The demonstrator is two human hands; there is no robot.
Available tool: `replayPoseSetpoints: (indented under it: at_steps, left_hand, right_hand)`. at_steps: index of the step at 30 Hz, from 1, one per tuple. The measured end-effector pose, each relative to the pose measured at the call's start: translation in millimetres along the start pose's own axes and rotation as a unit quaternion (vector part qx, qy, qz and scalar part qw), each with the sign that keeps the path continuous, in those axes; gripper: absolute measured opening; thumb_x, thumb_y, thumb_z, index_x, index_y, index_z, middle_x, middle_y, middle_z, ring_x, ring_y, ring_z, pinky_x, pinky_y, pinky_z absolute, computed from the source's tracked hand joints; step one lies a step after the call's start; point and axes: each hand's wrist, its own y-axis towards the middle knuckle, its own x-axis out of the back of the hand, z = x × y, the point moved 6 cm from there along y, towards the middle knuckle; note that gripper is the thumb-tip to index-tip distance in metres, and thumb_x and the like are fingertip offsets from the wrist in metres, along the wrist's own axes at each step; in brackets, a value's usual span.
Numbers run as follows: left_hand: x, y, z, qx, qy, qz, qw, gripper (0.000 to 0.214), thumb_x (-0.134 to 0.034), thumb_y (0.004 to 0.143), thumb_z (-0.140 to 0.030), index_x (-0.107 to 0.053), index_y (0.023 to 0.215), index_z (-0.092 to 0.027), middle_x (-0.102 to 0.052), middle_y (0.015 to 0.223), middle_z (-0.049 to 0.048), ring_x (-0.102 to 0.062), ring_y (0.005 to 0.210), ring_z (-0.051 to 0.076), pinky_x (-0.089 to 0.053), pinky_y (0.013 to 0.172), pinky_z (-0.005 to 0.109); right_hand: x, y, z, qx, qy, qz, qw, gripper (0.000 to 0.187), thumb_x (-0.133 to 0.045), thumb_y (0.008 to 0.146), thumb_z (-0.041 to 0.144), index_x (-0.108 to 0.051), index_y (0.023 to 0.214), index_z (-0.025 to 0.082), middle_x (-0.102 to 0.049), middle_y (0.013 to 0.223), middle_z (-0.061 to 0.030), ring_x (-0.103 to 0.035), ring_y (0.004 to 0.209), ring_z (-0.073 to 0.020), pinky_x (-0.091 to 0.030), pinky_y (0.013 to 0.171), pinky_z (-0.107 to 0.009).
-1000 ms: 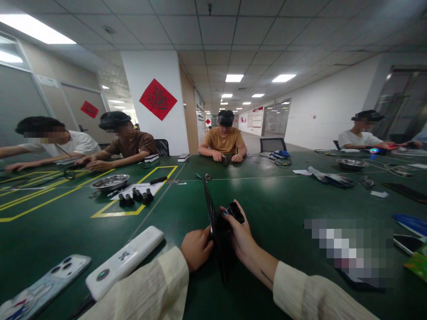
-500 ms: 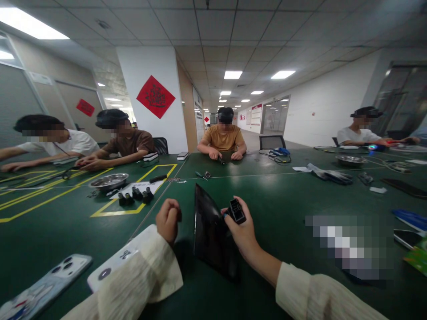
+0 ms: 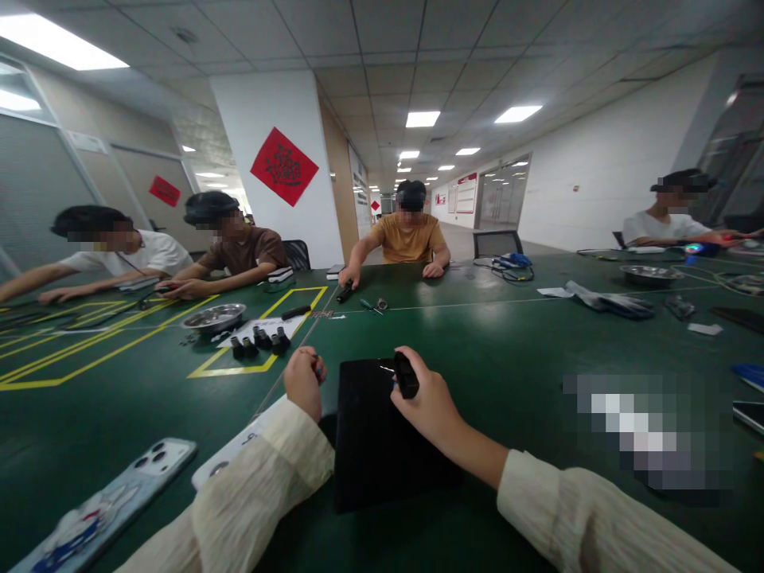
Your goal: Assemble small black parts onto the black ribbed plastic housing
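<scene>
My right hand (image 3: 433, 398) is closed round a small black hollow rectangular piece (image 3: 407, 376), its thumb on the near side. Beneath that hand is a thin, dark, glossy panel (image 3: 370, 438) with its broad face towards me; whether the piece is joined to it I cannot tell. Left of the panel, my left hand (image 3: 304, 382) is curled into a loose fist, and whatever its fingers hold is hidden.
Two phones, one in a patterned case (image 3: 113, 509) and one white (image 3: 232, 446), lie by my left forearm. Beyond are several black cylindrical parts (image 3: 261, 338), a metal bowl (image 3: 213, 317) and pliers (image 3: 371, 306). Opposite, a person in a yellow-brown shirt (image 3: 411, 239) reaches out.
The panel has turned from edge-on and upright to showing its broad face, and the black piece has turned in my right hand. The person opposite has stretched an arm towards the pliers.
</scene>
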Motion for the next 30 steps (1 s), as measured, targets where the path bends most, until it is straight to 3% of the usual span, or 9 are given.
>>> replayPoseSetpoints:
  at_steps: [3, 8, 13, 16, 20, 23, 30]
  left_hand:
    - [-0.9, -1.6, 2.4, 0.011, 0.01, 0.01, 1.0, 0.004, -0.041, 0.06, -0.021, -0.041, 0.064, -0.019, -0.031, 0.04, -0.0098, -0.029, 0.034, 0.005, -0.022, 0.035, 0.016]
    - [-3.2, -6.7, 12.1, 0.037, 0.016, 0.03, 0.999, 0.006, -0.041, 0.058, -0.023, -0.04, 0.063, -0.019, -0.03, 0.038, -0.0103, -0.029, 0.032, 0.005, -0.02, 0.034, 0.016]
    - [-8.7, -14.8, 23.2, 0.06, 0.033, 0.063, 0.996, 0.007, -0.042, 0.057, -0.024, -0.04, 0.063, -0.019, -0.031, 0.038, -0.0108, -0.03, 0.032, 0.006, -0.021, 0.033, 0.015]
    - [-12.0, -19.1, 28.6, 0.07, 0.044, 0.086, 0.993, 0.007, -0.041, 0.057, -0.023, -0.04, 0.063, -0.02, -0.031, 0.037, -0.0109, -0.03, 0.031, 0.005, -0.021, 0.032, 0.014]
    - [-13.5, -21.7, 34.0, 0.08, 0.046, 0.104, 0.99, 0.006, -0.041, 0.057, -0.022, -0.04, 0.062, -0.02, -0.03, 0.037, -0.011, -0.029, 0.031, 0.005, -0.02, 0.032, 0.014]
    - [-14.0, -21.7, 36.7, 0.08, 0.042, 0.117, 0.989, 0.007, -0.042, 0.057, -0.022, -0.04, 0.063, -0.02, -0.03, 0.037, -0.011, -0.029, 0.031, 0.005, -0.021, 0.033, 0.014]
    - [-14.6, -22.4, 40.5, 0.092, 0.05, 0.125, 0.987, 0.007, -0.042, 0.057, -0.023, -0.04, 0.063, -0.02, -0.031, 0.037, -0.011, -0.029, 0.032, 0.006, -0.021, 0.033, 0.014]
  right_hand:
    - [-6.1, 0.8, 2.1, 0.012, -0.048, 0.023, 0.999, 0.058, -0.058, 0.066, 0.017, -0.049, 0.122, 0.031, -0.063, 0.086, -0.0039, -0.06, 0.074, -0.0241, -0.042, 0.071, -0.037]
    - [-0.8, 8.1, -6.4, 0.016, -0.114, 0.0, 0.993, 0.058, -0.058, 0.068, 0.019, -0.047, 0.124, 0.032, -0.063, 0.097, -0.0055, -0.061, 0.079, -0.0255, -0.041, 0.074, -0.038]
    - [-0.7, 10.1, -7.8, 0.006, -0.273, 0.049, 0.961, 0.063, -0.053, 0.075, 0.026, -0.032, 0.134, 0.027, -0.059, 0.111, -0.0085, -0.062, 0.084, -0.0245, -0.044, 0.074, -0.036]
    - [-0.7, 8.3, -5.2, 0.005, -0.314, 0.065, 0.947, 0.065, -0.052, 0.076, 0.027, -0.027, 0.136, 0.025, -0.059, 0.112, -0.0086, -0.063, 0.084, -0.024, -0.045, 0.072, -0.035]
    - [-0.3, 7.5, -9.6, 0.041, -0.246, 0.066, 0.966, 0.064, -0.05, 0.076, 0.024, -0.026, 0.136, 0.024, -0.059, 0.11, -0.008, -0.061, 0.089, -0.0228, -0.046, 0.076, -0.036]
    - [5.0, 9.3, -18.4, 0.051, -0.147, 0.028, 0.987, 0.06, -0.048, 0.075, 0.022, -0.028, 0.132, 0.023, -0.058, 0.11, -0.0071, -0.059, 0.095, -0.0201, -0.043, 0.085, -0.037]
    - [6.8, 13.5, -24.0, 0.037, -0.053, 0.016, 0.998, 0.059, -0.05, 0.07, 0.02, -0.035, 0.127, 0.023, -0.06, 0.089, -0.002, -0.06, 0.08, -0.0169, -0.044, 0.081, -0.037]
